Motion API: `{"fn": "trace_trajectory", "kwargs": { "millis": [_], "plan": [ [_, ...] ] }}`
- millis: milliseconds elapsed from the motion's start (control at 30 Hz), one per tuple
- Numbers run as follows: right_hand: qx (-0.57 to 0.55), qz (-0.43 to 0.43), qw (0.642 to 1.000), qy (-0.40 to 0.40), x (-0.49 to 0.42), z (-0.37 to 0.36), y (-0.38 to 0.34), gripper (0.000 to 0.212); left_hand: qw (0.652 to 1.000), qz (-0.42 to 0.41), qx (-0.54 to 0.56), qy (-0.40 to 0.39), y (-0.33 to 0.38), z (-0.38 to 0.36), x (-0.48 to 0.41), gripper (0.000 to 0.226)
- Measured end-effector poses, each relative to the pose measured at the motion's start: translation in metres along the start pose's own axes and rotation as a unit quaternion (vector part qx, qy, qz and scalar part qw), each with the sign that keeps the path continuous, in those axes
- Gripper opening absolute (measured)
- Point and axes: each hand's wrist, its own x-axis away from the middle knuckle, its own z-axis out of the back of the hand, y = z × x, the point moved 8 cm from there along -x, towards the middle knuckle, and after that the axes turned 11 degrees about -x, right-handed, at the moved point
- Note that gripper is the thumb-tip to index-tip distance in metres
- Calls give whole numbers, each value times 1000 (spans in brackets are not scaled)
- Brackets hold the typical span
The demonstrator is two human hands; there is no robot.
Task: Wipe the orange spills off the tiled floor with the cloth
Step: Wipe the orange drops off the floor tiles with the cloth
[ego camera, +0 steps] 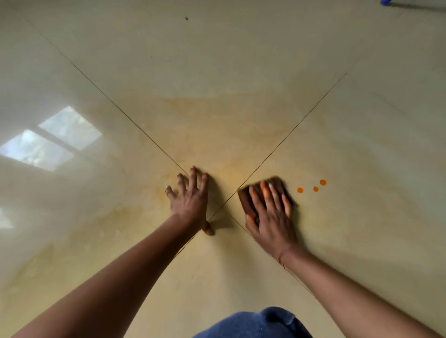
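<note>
Three small round orange spills [315, 189] lie in a short row on the glossy beige tiled floor [241, 72], just right of my right hand. My right hand [270, 214] presses flat on a dark brown cloth [277, 184], fingers spread over it; the cloth is blurred with motion. My left hand [190, 200] rests flat on the floor with fingers apart and holds nothing, beside the crossing of the tile joints. A faint orange smear [217, 135] tints the tiles beyond both hands.
A blue object [386, 2] shows at the top right edge. My knee in blue cloth [255, 323] is at the bottom centre. A window reflection [53, 137] shines on the floor at the left.
</note>
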Motion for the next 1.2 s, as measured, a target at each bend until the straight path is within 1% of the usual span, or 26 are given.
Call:
{"fn": "trace_trajectory", "kwargs": {
  "millis": [67, 100, 133, 200, 233, 267, 300, 333, 400, 433, 500, 567, 633, 667, 733, 767, 800, 867, 933, 967, 1000, 1067, 1100, 1133, 1167, 1200],
  "plan": [
    [-1, -66, 998, 14, -43, 4, 10, 70, 999, -39, -35, 7, 15, 4, -6, 149],
    [-8, -78, 997, 26, -41, 7, 11, 69, 997, -64, -48, 0, 23, 5, -7, 148],
    [-6, -77, 997, 32, -27, 8, 12, 68, 995, -84, -60, -6, 29, 6, -7, 146],
    [-1, -52, 999, 13, 34, 5, 10, 67, 991, -105, -76, -17, 35, 7, -8, 144],
    [1, -35, 999, -3, 56, 7, 11, 68, 991, -107, -78, -21, 35, 7, -7, 143],
    [-5, -24, 1000, -9, 58, 8, 19, 68, 991, -105, -79, -26, 34, 7, -8, 143],
    [-2, -34, 999, -11, 47, 6, 28, 69, 990, -107, -80, -35, 36, 6, -7, 142],
    [5, -51, 999, 6, 20, 11, 35, 69, 990, -107, -80, -43, 37, 6, -7, 142],
    [-3, -121, 992, 41, -36, 21, 52, 68, 991, -101, -80, -47, 37, 7, -8, 142],
    [-6, -138, 988, 65, -43, 26, 53, 67, 990, -100, -81, -49, 37, 7, -9, 142],
    [-3, -133, 989, 65, -8, 25, 52, 66, 990, -101, -87, -48, 39, 9, -8, 142],
    [4, -104, 994, 34, 54, 21, 45, 67, 990, -100, -87, -49, 42, 12, -7, 141],
    [-3, -98, 995, 9, 58, 17, 62, 69, 992, -87, -73, -49, 47, 14, -8, 139],
    [1, -120, 993, 16, 37, 21, 70, 69, 994, -78, -64, -37, 52, 18, -10, 138],
    [1, -181, 981, 64, -13, 34, 92, 69, 997, -65, -43, 7, 66, 27, -16, 139],
    [-1, -197, 977, 86, -20, 38, 95, 68, 996, -71, -37, 23, 74, 30, -19, 141],
    [0, -195, 976, 97, -11, 40, 95, 68, 995, -87, -32, 27, 86, 32, -23, 144],
    [14, -155, 985, 73, 41, 32, 82, 68, 995, -102, -21, 3, 101, 30, -29, 148],
    [13, -136, 990, 34, 87, 30, 81, 69, 995, -93, -27, -22, 103, 23, -33, 150],
    [4, -133, 990, 40, 80, 33, 93, 69, 995, -88, -28, -26, 103, 22, -33, 150],
    [2, -157, 987, 47, 58, 36, 107, 68, 995, -87, -31, -33, 104, 21, -35, 150],
    [1, -226, 970, 84, -14, 54, 135, 70, 995, -84, -33, -45, 104, 21, -37, 151],
    [-2, -263, 960, 92, -41, 60, 145, 73, 995, -81, -33, -51, 103, 21, -38, 152],
    [-1, -282, 955, 94, -50, 62, 148, 74, 995, -79, -30, -56, 105, 21, -39, 153],
    [3, -269, 959, 94, -43, 56, 143, 72, 995, -79, -30, -57, 107, 21, -39, 153],
    [13, -227, 970, 90, -23, 53, 128, 70, 995, -82, -30, -53, 107, 23, -39, 152]
  ]
}}
